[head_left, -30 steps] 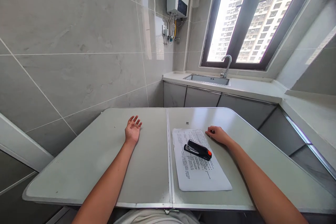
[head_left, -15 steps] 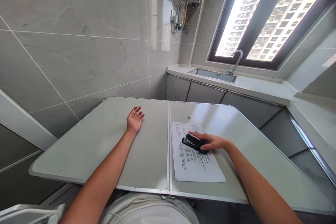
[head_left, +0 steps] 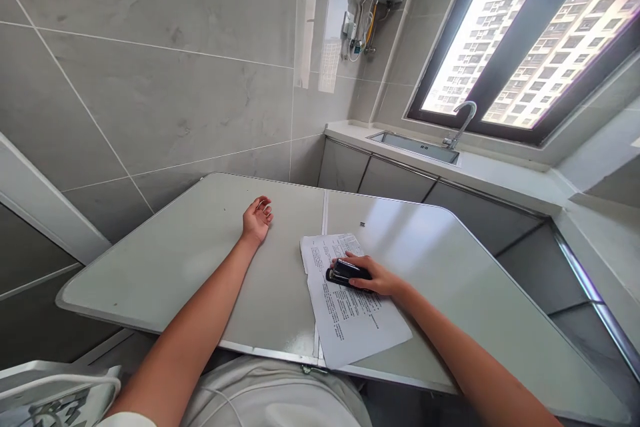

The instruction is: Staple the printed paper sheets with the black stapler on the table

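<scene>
A black stapler [head_left: 345, 271] lies on printed paper sheets [head_left: 365, 340], with my right hand [head_left: 375, 277] wrapped over its right part, the thumb on the near side and fingers on the far side. Small lines of print cover the sheets, which lie slanted across the table's middle seam. To the left, my left hand [head_left: 257, 221] rests palm up on the table [head_left: 165, 267], its fingers loosely curled and apart, holding nothing. Beyond the sheets sits a small dark strip [head_left: 363, 224] that looks like staples.
A metal strip [head_left: 325, 213] divides the folding table. Behind it run a tiled wall [head_left: 175, 93] and a counter with a sink [head_left: 415, 145] and a faucet [head_left: 465, 121]. At lower left stands a white rack [head_left: 60, 380].
My right hand has moved left with the stapler, and the sheets have slid left and turned across the seam. The left hand's fingers have curled slightly. The camera view has shifted a little.
</scene>
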A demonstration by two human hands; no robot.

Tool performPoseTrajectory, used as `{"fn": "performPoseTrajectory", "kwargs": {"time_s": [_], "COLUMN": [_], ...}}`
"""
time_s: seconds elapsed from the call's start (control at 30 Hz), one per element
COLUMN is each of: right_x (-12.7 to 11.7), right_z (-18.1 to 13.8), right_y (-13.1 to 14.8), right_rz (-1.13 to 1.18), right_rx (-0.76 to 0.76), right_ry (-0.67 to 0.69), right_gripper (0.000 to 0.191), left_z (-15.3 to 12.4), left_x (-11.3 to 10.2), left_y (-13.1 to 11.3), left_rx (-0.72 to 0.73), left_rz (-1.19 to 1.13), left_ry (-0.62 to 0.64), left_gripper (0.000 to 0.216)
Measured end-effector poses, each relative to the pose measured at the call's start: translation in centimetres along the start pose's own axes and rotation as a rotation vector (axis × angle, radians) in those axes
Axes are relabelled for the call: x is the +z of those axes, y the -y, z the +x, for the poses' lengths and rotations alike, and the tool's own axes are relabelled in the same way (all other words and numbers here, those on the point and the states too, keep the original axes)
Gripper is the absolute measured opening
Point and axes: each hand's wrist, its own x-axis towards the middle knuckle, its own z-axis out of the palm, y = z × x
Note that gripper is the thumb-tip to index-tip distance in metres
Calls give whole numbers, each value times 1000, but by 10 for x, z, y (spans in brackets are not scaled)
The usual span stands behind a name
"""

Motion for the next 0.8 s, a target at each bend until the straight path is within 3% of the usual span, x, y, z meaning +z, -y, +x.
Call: {"fn": "performPoseTrajectory", "kwargs": {"time_s": [0.2, 0.33, 0.6, 0.7, 0.8], "right_x": [3, 27, 95, 106, 98], "right_z": [2, 16, 85, 110, 123], "right_y": [11, 25, 54, 59, 55], "right_rz": [97, 115, 82, 91, 251], "right_rx": [51, 57, 138, 130, 61], "right_ry": [53, 35, -201, -208, -166], "right_gripper": [57, 48, 30, 27, 38], "left_z": [5, 6, 11, 14, 15], "left_x": [-5, -8, -14, -15, -17], "left_y": [-12, -15, -22, -25, -29], "left_rx": [34, 43, 33, 0, -38], "left_rz": [-43, -51, -35, -7, 54], "left_ry": [11, 7, -15, 22, 75], "left_gripper": [11, 10, 11, 12, 13]}}
